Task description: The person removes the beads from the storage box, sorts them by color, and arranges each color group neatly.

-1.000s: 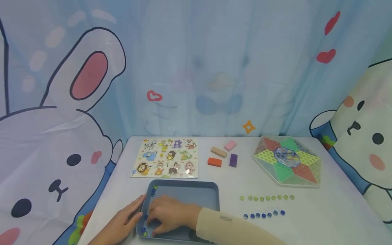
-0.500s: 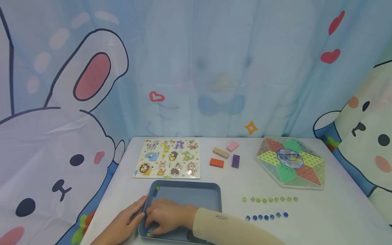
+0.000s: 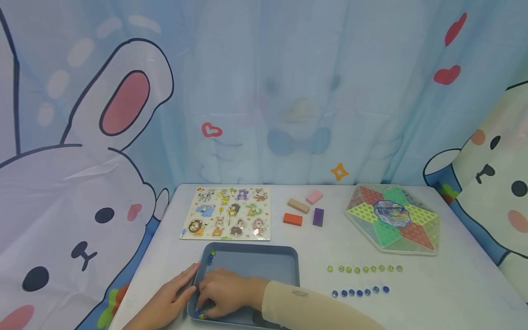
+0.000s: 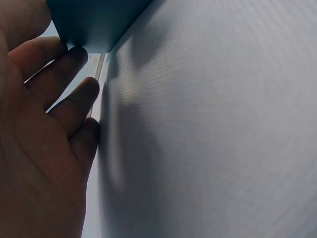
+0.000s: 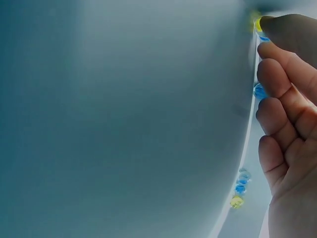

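A shallow blue-grey tray [image 3: 268,262] lies at the front of the table. My right hand [image 3: 227,291] reaches into it, curled over the lower left corner. In the right wrist view, thumb and index fingertips are at a yellow glass bead [image 5: 258,24] and a blue one beside it; I cannot tell whether they pinch either. Another blue bead [image 5: 259,90] lies by the middle fingers. Several more beads [image 3: 211,258] line the tray's upper left corner. My left hand [image 3: 167,298] rests beside the tray's left wall, fingers extended, fingertips at its outside.
Right of the tray run a row of yellow-green beads [image 3: 365,269] and one of blue beads [image 3: 360,292]. Behind are an animal puzzle board [image 3: 224,213], several blocks, including an orange block [image 3: 293,219], and a hexagonal game board [image 3: 392,220]. A printed curtain [image 3: 247,91] hangs behind.
My right hand has shifted slightly left and down toward the beads in the tray's lower left corner, then stayed there. The left hand keeps its place; the whole view has shifted slightly.
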Demonstrator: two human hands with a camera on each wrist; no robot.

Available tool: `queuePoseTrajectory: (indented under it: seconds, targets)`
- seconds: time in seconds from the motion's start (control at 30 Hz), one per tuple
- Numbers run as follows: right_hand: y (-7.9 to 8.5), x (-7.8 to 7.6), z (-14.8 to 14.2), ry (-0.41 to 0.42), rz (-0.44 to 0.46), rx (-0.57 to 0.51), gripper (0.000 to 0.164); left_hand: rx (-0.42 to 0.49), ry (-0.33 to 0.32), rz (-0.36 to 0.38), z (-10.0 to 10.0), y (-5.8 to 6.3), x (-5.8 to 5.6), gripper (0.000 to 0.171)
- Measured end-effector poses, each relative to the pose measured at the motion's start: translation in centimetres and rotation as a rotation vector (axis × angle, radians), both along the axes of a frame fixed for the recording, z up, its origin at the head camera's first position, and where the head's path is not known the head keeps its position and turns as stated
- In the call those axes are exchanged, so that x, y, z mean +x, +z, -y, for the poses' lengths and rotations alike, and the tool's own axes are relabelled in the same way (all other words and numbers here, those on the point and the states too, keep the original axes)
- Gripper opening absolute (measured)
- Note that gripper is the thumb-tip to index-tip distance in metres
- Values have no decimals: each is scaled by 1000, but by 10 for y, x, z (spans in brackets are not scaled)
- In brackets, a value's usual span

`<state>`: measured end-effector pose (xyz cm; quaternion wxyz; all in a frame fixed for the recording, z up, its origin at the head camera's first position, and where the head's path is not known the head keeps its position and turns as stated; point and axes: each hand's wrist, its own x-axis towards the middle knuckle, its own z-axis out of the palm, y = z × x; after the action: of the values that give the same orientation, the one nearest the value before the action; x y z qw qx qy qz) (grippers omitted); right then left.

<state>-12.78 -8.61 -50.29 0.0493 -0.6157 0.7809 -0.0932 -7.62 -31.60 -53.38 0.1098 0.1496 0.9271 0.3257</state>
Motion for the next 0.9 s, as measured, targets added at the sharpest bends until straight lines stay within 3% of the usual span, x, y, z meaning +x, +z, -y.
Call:
queuePoseTrajectory:
  seconds: [0.43, 0.53, 0.7, 0.9]
  targets:
    - [-8, -1, -7, 32, -6, -6, 13, -8, 11, 16, -3, 3, 0, 64]
    - [-7, -2, -14, 22, 38, -37, 12, 4, 11, 32, -4, 4, -1, 64]
    - [0, -12, -37, -98, 150, -140, 12, 13, 19, 57, -3, 2, -2, 66]
    - [28, -18, -77, -255, 120, -327, 11, -6, 41, 93, -2, 3, -2, 70]
